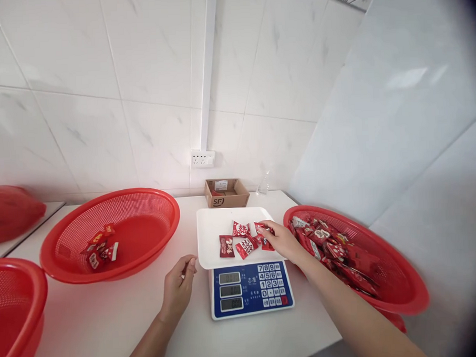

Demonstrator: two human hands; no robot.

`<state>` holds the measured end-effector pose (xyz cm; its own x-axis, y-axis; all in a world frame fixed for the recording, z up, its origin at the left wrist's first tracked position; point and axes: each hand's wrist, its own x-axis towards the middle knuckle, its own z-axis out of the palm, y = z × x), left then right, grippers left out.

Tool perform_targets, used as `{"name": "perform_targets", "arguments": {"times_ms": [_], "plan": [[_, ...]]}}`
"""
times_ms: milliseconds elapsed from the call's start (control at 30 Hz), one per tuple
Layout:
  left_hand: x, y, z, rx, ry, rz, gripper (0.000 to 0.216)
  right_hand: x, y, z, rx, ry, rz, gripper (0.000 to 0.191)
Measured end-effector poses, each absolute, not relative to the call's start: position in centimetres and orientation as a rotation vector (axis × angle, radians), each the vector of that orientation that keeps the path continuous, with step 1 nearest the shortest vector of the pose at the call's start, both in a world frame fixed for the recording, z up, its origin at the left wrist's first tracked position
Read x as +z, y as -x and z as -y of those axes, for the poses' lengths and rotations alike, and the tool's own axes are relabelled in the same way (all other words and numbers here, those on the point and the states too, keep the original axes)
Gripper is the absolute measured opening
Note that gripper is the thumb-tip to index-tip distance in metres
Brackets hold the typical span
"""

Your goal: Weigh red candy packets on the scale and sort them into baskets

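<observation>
A blue electronic scale [251, 290] with a white weighing tray [215, 237] stands in the middle of the white table. Several red candy packets [243, 240] lie on the tray. My right hand [282, 241] rests over the tray's right side, fingers closed on red candy packets there. My left hand [178, 287] lies on the table just left of the scale, fingers curled with nothing visible in them. A red basket [388, 287] full of candy packets sits to the right; another red basket [145, 230] on the left holds a few packets [101, 247].
A third red basket [15, 309] is at the bottom left edge, a red bag [10, 209] at far left. A small cardboard box [226, 194] and a clear bottle [264, 183] stand against the tiled wall below a socket [203, 158]. A white panel rises on the right.
</observation>
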<state>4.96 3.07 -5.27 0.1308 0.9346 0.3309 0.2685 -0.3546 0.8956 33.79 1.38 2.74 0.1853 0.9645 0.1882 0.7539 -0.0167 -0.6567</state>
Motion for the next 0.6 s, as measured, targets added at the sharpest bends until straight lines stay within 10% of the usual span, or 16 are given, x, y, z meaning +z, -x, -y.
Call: {"name": "perform_targets", "arguments": {"times_ms": [600], "plan": [[-5.4, -5.0, -2.9, 1.218, -1.750, -1.148, 0.033, 3.0, -31.7, -2.5, 0.407, 1.739, 1.569, 0.030]]}}
